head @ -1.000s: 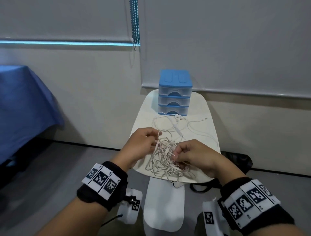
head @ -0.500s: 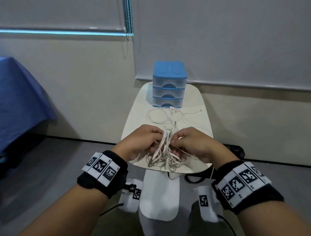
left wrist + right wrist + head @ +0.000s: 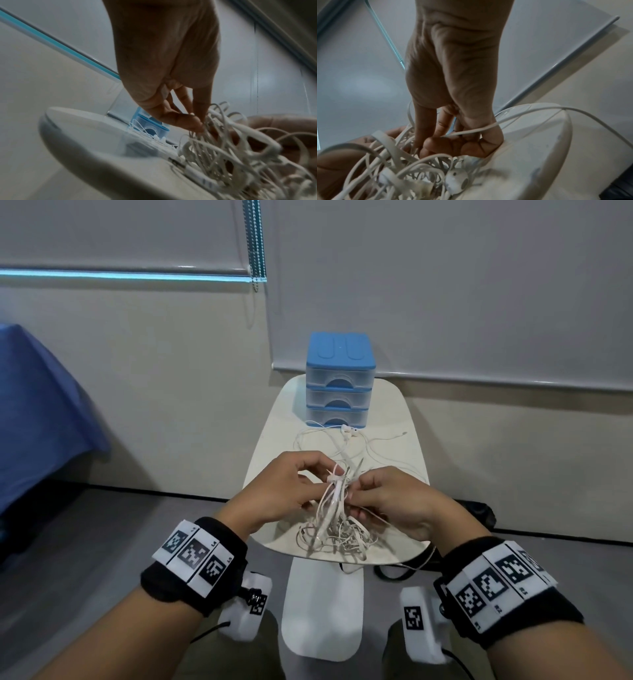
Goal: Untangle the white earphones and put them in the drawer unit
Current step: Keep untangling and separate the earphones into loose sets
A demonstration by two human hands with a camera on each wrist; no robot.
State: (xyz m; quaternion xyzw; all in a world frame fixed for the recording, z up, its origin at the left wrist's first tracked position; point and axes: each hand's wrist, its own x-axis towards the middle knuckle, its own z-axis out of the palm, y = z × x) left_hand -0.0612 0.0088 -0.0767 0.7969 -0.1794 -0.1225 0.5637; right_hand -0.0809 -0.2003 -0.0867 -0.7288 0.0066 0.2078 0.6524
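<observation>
A tangled bundle of white earphones [image 3: 337,525] hangs over the near edge of a small white table [image 3: 274,433]. My left hand [image 3: 294,484] pinches the top of the bundle from the left, and my right hand [image 3: 380,494] pinches cords from the right. The top of the bundle is lifted while its lower loops rest on the table. In the left wrist view the left fingertips [image 3: 197,125] hold strands of the earphones [image 3: 231,155]. In the right wrist view an earbud [image 3: 456,180] lies among the cords. The blue three-drawer unit [image 3: 339,378] stands at the far end, drawers closed.
A second, loosely spread white earphone cable [image 3: 346,440] lies on the table between the drawer unit and my hands. One cord trails off the table's right near edge [image 3: 421,563]. A blue cloth [image 3: 41,405] covers something at the left. A black object [image 3: 479,508] lies on the floor to the right.
Both hands came together at the top of the tangle and lifted it slightly off the table; earlier they were lower and further apart in the pile.
</observation>
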